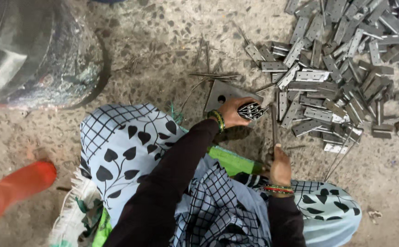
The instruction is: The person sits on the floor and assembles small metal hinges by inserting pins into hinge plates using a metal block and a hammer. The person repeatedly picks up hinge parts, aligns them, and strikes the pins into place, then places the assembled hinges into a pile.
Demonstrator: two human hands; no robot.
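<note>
The person's left hand (236, 112), wrist ringed by green and gold bangles, is curled shut around a small bundle of grey metal hinges (252, 110) whose ends stick out toward the right past the fingers; it hangs just above a flat grey metal plate with 1 round hole (222, 93) that lies on the speckled concrete floor (163, 41). The right hand (280, 165), wearing red and green bangles, is closed on the lower end of a thin dark metal rod (274, 130) that stands nearly upright, its top reaching up beside the bundle. To the right of both hands, a large loose heap of grey metal hinges (341, 77) spreads across the floor up to the top right corner, some lying flat and open, others folded. A few thin metal pins (213, 75) lie scattered on the floor just above the plate. A green flat strip (234, 161) shows between the 2 dark sleeves, over light blue patterned cloth (126, 146) covering the knees. A dark round drum (30, 50) fills the top left, and a red boot-like shape (16, 187) lies at the lower left edge
</note>
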